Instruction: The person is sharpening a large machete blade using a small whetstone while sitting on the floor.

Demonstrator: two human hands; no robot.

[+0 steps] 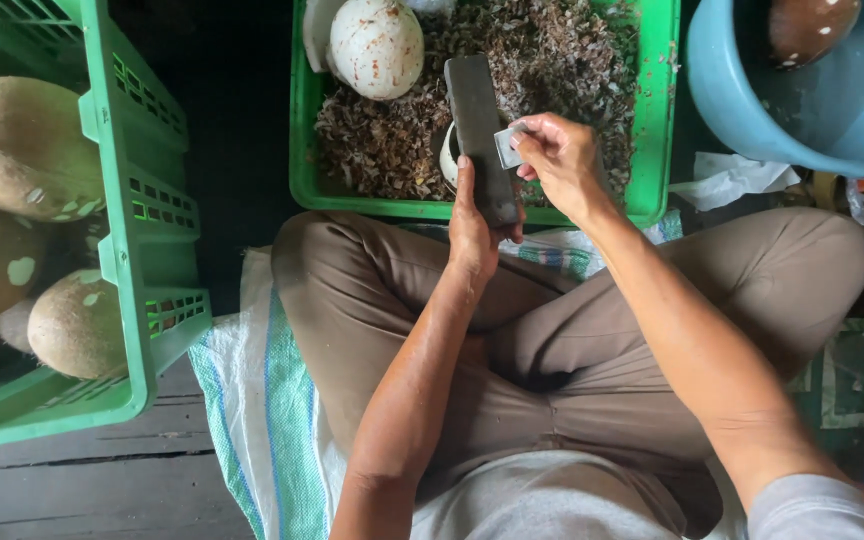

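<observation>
My left hand (474,232) grips the near end of a long dark grey sharpening stone (477,125), which points away from me over a green crate. My right hand (557,155) pinches a small flat metal blade (508,146) and presses it against the right side of the stone. Both hands are above my crossed legs in brown trousers (372,300). Part of a white peeled coconut (446,158) shows just behind the stone.
The green crate (657,120) ahead holds brown husk shavings and a white peeled coconut (377,47). A second green crate (122,220) on the left holds several brown coconuts. A blue tub (802,110) stands at the right. I sit on a striped woven sack (262,400) on wooden boards.
</observation>
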